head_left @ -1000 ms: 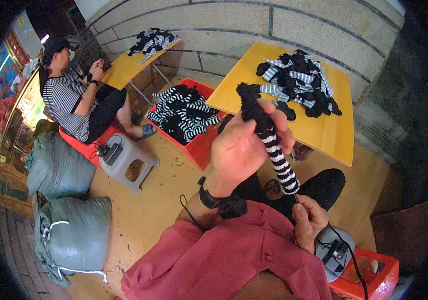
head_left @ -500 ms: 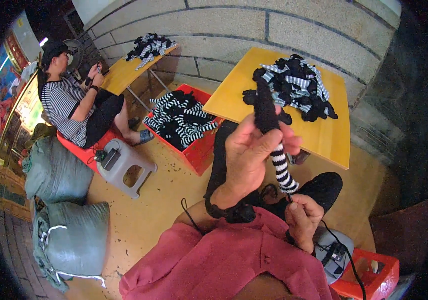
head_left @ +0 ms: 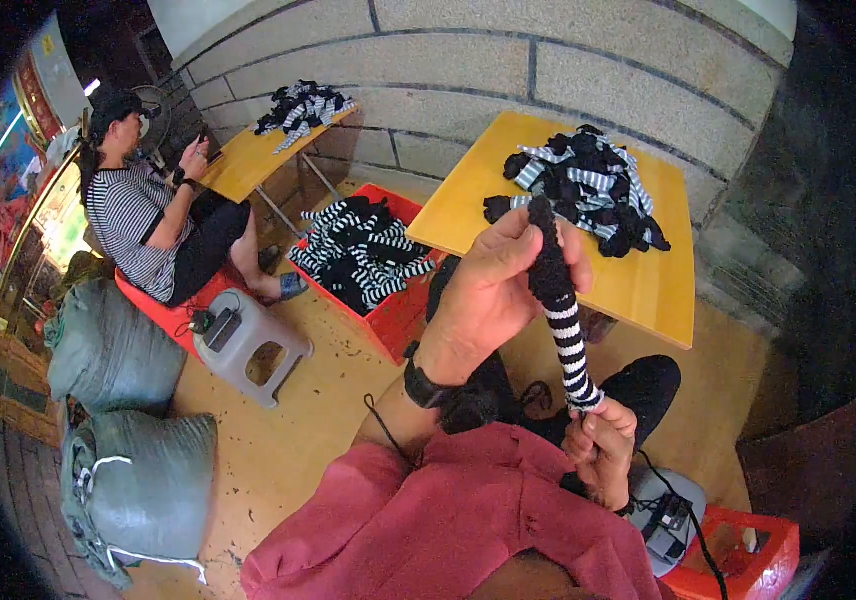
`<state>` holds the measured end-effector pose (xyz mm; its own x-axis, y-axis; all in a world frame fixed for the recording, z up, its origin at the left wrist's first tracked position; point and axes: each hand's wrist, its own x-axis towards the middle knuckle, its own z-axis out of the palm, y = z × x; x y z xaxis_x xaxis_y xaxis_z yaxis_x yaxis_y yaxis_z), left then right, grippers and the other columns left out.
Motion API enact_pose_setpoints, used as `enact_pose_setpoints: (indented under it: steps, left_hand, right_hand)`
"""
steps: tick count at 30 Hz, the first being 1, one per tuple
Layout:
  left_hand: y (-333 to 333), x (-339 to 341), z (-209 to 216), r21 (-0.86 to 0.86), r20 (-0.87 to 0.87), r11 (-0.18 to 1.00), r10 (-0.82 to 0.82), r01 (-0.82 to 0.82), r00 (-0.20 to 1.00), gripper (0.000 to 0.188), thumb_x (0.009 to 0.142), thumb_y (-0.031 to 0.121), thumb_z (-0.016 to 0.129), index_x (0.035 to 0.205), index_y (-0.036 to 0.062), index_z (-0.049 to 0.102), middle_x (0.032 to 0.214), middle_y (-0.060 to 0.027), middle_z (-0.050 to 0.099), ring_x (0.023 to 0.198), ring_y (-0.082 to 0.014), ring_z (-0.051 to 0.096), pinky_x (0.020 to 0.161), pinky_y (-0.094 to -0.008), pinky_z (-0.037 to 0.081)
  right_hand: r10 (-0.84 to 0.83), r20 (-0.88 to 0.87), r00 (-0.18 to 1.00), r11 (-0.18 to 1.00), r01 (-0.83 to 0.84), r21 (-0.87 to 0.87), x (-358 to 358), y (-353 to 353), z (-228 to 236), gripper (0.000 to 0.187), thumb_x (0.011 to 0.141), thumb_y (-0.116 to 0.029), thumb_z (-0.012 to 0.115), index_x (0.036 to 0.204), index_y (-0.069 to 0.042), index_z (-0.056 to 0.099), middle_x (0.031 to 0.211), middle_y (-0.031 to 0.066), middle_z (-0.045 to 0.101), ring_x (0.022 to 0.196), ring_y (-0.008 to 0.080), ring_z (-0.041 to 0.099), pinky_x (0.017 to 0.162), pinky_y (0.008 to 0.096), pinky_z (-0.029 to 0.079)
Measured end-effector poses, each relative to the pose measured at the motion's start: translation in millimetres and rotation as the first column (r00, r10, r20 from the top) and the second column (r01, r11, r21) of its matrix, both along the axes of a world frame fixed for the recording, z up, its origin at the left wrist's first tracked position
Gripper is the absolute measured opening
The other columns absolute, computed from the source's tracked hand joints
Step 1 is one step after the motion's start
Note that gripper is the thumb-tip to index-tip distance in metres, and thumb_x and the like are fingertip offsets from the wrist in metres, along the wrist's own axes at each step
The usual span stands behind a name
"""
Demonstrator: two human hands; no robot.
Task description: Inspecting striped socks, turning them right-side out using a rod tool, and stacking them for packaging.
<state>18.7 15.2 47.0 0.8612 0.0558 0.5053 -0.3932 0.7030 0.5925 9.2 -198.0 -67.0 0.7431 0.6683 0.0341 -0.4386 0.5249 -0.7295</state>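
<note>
yellow bench (head_left: 653, 295) ahead, loose heap of knit pieces (head_left: 588, 185) on it. left hand (head_left: 523, 265) and knit tube (head_left: 566, 335) overlap the bench's near left part from this view, hiding some of the edge. red crate (head_left: 403, 325) on the floor left of the bench, piled with black-and-white striped knits (head_left: 363, 250). second bench (head_left: 238, 165) farther back by the stone wall (head_left: 638, 85), another knit pile (head_left: 303, 108) on top. co-worker (head_left: 138, 225) in striped top sits there on a red seat, grey stool (head_left: 253, 350) just beside. two stuffed sacks (head_left: 153, 485) at far left. lower right: grey seat (head_left: 653, 545) with small black device, red plastic box (head_left: 738, 575), black cable (head_left: 703, 535) running across.

knit tube is narrow, long: fuzzy, bumpy black upper part, smoother black-and-white rings below, pale cuff at the bottom. benches flat, smooth; crate and stool hard plastic; sacks crinkly grey-green fabric; wall of big rough blocks.

knit tube slants between the hands, black end up. left hand grasps the black part, thumb and fingers around it. right hand (head_left: 603, 440) below, fingers curled, grasping at the cuff; whether anything else sits inside that grip, can't tell.
</note>
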Motion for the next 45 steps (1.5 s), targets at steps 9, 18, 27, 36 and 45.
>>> enact_pose_setpoints:
  steps: [9,18,27,36,45]
  left_hand:
    - [-25,15,-6,-0.334,-0.084,0.939,0.053,-0.078,0.995,0.019,0.088,0.028,0.053,0.082,0.0107,0.05,0.071,-0.0001,0.039,0.067,-0.015,0.035,0.064,-0.0301,0.031]
    - [-34,15,-40,-0.195,-0.062,0.976,0.083,-0.093,0.995,0.031,0.085,0.02,0.057,0.11,0.0017,0.05,0.103,-0.0106,0.057,0.089,-0.0237,0.057,0.082,-0.0398,0.044]
    - [-12,1,-12,-0.013,-0.014,0.996,-0.091,0.09,0.996,0.038,0.082,0.016,0.062,0.113,0.0003,0.047,0.102,-0.0148,0.059,0.089,-0.027,0.062,0.081,-0.0393,0.05]
    - [-8,-5,-13,-0.057,0.013,0.977,0.205,-0.204,0.979,0.023,0.083,0.008,0.059,0.103,-0.0007,0.051,0.095,-0.015,0.061,0.083,-0.0263,0.063,0.075,-0.0362,0.052]
    - [-31,-7,-26,-0.255,-0.027,0.951,0.173,-0.174,0.985,0.028,0.084,0.014,0.06,0.107,0.0056,0.046,0.095,-0.0138,0.06,0.075,-0.0233,0.061,0.068,-0.0324,0.05]
  right_hand:
    - [-0.166,0.078,0.983,0.977,0.154,0.145,-1,10,-12,0.018,0.081,-0.008,0.058,0.093,0.005,0.056,0.063,0.0086,0.054,0.044,0.0092,0.04,0.038,0.0231,0.031]
    - [0.091,-0.035,0.995,0.959,-0.079,0.271,10,12,7,0.023,0.08,-0.016,0.061,0.09,0.004,0.056,0.051,0.003,0.042,0.039,0.0081,0.032,0.036,0.0217,0.024]
    - [0.099,-0.085,0.991,0.981,-0.083,0.175,5,4,-5,0.021,0.08,-0.012,0.062,0.089,0.006,0.057,0.058,0.0065,0.052,0.042,0.0076,0.037,0.036,0.0225,0.027]
    - [-0.204,0.299,0.932,0.921,0.286,-0.263,-11,-5,8,0.019,0.081,-0.01,0.059,0.091,0.006,0.06,0.055,0.0009,0.05,0.043,0.0058,0.037,0.039,0.0211,0.028]
    - [-0.307,0.459,0.834,0.887,0.426,-0.18,-11,-1,-18,0.02,0.081,-0.012,0.061,0.089,0.006,0.06,0.055,0.0019,0.051,0.043,0.0058,0.037,0.039,0.0211,0.029]
